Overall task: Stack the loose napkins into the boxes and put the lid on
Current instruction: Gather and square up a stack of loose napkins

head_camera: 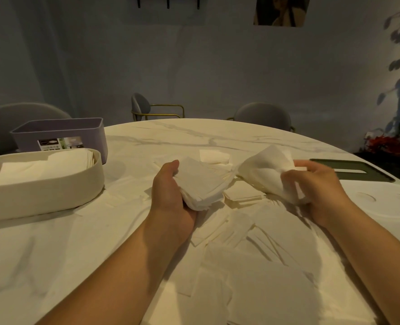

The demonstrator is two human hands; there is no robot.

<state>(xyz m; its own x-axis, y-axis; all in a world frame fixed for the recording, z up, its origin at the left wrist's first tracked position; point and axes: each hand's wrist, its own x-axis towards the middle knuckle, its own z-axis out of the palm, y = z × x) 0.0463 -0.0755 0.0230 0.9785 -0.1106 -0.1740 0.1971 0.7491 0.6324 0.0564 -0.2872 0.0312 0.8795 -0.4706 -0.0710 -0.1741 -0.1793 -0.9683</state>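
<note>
My left hand point(170, 195) grips a stack of white napkins point(201, 184) above the middle of the table. My right hand point(318, 184) pinches a loose, crumpled napkin point(262, 167) just to the right of that stack. Several loose napkins point(253, 266) lie scattered on the table under and in front of both hands. A cream oval box point(53, 195) at the left holds a layer of napkins. Behind it stands a purple box point(60, 132). A dark green lid point(358, 172) with a slot lies flat at the right edge.
The round marble table point(170, 137) fills the view. Grey chairs point(264, 113) stand around its far side, one with a brass frame. Red flowers point(384, 144) and a leafy wall pattern are at the far right.
</note>
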